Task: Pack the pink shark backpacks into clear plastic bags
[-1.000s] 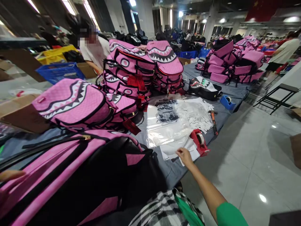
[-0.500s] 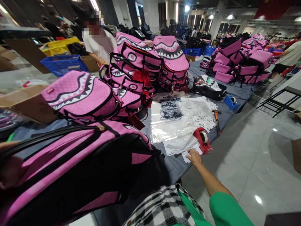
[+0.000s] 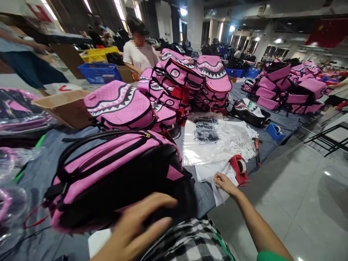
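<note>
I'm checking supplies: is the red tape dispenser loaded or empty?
Loaded: a pale roll sits in the red tape dispenser near the right hand.

- Dim hall; bright strips of light come from windows [image 3: 119, 13] beyond the counter's [image 3: 47, 170] far left corner.
- Past the far edge, a ceiling lamp [image 3: 183, 11] burns out to white.
- Glare streaks the clear plastic bags [image 3: 194, 152] toward the right edge; pale reflections spot the floor [image 3: 293, 195] beyond it.
- Deep shadow swallows detail on the backpack's black side [image 3: 127, 177].
- At the near edge, the left hand [image 3: 138, 224] is motion-blurred.
- Wide-angle stretch skews the stool [image 3: 343, 125]; distant background looks soft.
</note>
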The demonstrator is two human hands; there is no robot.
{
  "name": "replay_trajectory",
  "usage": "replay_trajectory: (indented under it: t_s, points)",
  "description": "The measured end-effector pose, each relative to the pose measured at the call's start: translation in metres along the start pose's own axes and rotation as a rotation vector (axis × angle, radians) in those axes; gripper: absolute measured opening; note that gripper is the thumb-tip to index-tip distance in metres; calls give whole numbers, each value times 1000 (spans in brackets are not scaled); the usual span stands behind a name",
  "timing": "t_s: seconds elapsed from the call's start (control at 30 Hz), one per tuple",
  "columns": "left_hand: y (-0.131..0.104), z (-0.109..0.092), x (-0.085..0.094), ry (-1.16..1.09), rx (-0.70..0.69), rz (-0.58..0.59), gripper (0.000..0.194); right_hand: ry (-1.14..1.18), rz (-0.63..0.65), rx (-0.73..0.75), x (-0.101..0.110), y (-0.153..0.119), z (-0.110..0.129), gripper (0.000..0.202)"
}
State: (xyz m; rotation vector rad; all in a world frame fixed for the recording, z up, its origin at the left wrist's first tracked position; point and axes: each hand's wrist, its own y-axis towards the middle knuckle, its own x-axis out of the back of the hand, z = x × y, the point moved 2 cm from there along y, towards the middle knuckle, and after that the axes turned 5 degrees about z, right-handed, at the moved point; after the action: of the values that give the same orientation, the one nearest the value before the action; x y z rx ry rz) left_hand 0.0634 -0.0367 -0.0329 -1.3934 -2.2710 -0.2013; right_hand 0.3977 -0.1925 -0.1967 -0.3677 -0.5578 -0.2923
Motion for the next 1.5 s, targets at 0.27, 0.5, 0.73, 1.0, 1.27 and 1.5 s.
replay_trajectory:
  t_s: [0.27, 0.5, 0.73, 1.0, 1.27, 1.5]
  points:
    - [89, 43, -143, -543, 182, -41, 83, 343, -432, 218, -97, -43, 89, 28]
    - [78, 49, -107, -541, 108, -126, 75, 110, -188, 483, -56, -55, 129, 25]
    - [27, -3, -33, 5, -113, 26, 60, -120, 169, 871, -19, -13, 168, 39]
    - [-31, -17, 11, 406, -407, -717, 26, 40, 52, 739, -18, 5, 207, 30]
    - [-22, -33, 76, -162, -258, -1094, 20, 60, 139, 774, 39, 47, 322, 49]
    - [19, -24, 129, -550, -225, -1037, 52, 238, 447, 588, 39, 117, 391, 62]
